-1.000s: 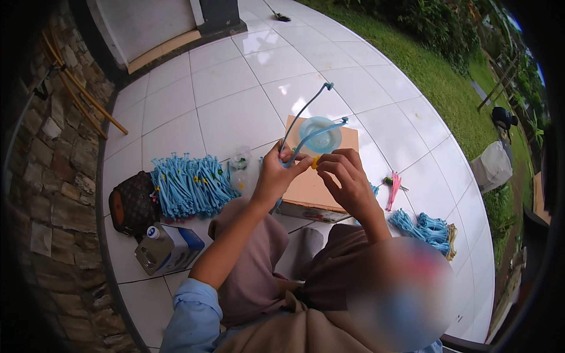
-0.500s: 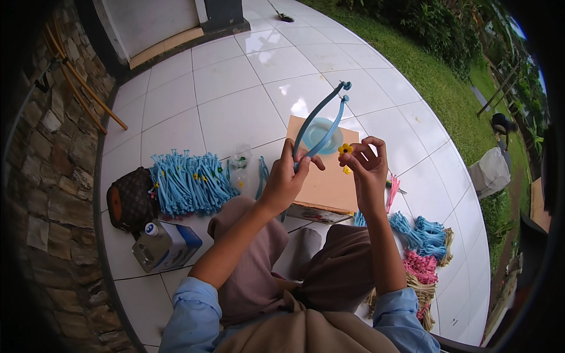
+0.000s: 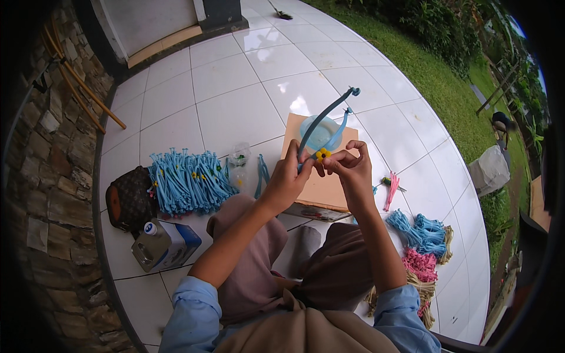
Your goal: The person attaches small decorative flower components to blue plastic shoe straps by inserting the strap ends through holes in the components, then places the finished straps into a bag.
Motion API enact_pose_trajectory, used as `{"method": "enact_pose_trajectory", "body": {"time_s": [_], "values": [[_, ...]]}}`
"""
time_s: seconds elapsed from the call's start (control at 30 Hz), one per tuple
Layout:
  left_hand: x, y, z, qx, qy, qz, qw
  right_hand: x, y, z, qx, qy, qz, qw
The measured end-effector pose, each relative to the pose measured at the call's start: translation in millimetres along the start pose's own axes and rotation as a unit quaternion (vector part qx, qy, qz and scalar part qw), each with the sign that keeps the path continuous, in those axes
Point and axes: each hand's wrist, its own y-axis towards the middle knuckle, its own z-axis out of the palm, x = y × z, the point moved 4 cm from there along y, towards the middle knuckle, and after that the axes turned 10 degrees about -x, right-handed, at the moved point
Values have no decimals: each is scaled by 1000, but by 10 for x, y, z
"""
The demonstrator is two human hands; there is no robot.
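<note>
My left hand [image 3: 288, 179] is closed around the bend of a blue strap [image 3: 323, 115], whose two knobbed ends point up and away to the right. Between thumb and fingertips, my right hand [image 3: 353, 170] pinches a small yellow flower [image 3: 323, 154] with a dark centre, close beside the strap near my left fingers. Whether the flower touches the strap I cannot tell. Below the hands stands a cardboard box [image 3: 322, 197], bearing a pale blue dish [image 3: 305, 128] that the strap partly covers.
At left lie a heap of blue straps [image 3: 188, 182], a brown bag [image 3: 126, 200], a metal can [image 3: 168, 247] and a clear plastic bag [image 3: 239, 159]. Blue bundles [image 3: 418, 235], pink bundles [image 3: 419, 266] and pink strips [image 3: 391, 191] lie at right. A person [image 3: 501, 123] bends near a white sack [image 3: 490, 170].
My right hand has moved left with the yellow flower, bringing it up to the strap. The strap's ends have tipped slightly to the right.
</note>
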Motion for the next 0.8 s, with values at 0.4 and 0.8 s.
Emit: {"method": "enact_pose_trajectory", "body": {"time_s": [0.4, 0.8], "values": [[-100, -25, 0, 11, 76, 14, 997, -21, 22, -36, -25, -5, -10, 1000], [-104, -29, 8, 57, 75, 17, 995, -46, 17, -34, -21, -10, 15, 1000]]}}
